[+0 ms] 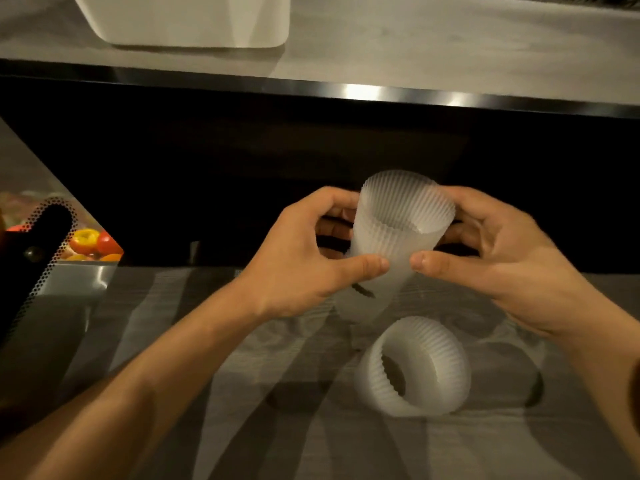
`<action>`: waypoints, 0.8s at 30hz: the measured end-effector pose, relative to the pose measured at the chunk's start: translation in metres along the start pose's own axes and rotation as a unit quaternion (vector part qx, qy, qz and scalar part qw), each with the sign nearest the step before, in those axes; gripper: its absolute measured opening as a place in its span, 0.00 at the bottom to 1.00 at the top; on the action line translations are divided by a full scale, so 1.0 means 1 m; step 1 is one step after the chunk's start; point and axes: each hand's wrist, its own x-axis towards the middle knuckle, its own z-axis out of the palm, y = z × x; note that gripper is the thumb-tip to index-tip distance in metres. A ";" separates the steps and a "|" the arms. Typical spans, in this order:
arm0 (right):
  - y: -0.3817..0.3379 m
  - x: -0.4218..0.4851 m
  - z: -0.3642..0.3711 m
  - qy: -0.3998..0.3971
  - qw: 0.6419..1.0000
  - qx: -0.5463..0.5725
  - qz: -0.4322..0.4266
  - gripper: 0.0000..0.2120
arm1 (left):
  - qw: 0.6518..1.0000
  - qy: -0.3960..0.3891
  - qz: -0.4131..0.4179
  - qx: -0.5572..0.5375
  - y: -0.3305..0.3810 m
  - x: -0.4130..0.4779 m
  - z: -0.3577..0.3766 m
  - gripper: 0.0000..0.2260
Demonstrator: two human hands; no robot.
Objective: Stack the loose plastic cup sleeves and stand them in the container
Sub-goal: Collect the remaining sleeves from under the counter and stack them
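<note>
— So, held or lying loose, that translucent white ribbed plastic cup sleeve (401, 233)?
— Held, upright, wide mouth up, above the grey tabletop (277, 438).
— Gripped how?
— Pinched on both sides: left hand (304, 268) with thumb in front and fingers curled behind the left wall, right hand (502, 258) likewise on the right wall.
— And underneath?
— Just below, on its side on the tabletop, a second ribbed white sleeve (415, 368), apart from both hands.
— Farther out?
— Well beyond, on the pale counter (450, 46), a white rectangular plastic container (187, 22). Far left, a metal tray (79, 280) of red and yellow vegetables (91, 242).
</note>
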 end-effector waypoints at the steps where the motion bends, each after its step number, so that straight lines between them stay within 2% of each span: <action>1: 0.003 -0.001 0.000 -0.002 1.000 -0.004 0.005 0.31 | 1.000 -0.003 -0.003 0.007 -0.003 0.000 0.002 0.25; 5: 0.013 0.001 0.003 -0.010 0.998 -0.045 0.039 0.33 | 0.999 0.012 -0.028 0.040 -0.014 -0.003 0.007 0.25; 12: 0.027 0.006 0.016 -0.004 0.997 -0.057 0.051 0.27 | 0.997 0.039 -0.025 0.069 -0.024 -0.005 0.006 0.26; 16: 0.039 0.008 0.024 -0.015 0.990 -0.119 0.071 0.33 | 0.991 0.014 -0.036 0.125 -0.037 -0.005 0.007 0.35; 19: 0.045 0.008 0.030 -0.030 0.992 -0.071 0.102 0.32 | 0.985 -0.004 -0.039 0.166 -0.048 -0.009 0.013 0.36; 24: 0.038 0.006 0.029 -0.015 0.995 -0.027 0.098 0.26 | 0.987 0.027 -0.025 0.159 -0.042 -0.016 0.017 0.34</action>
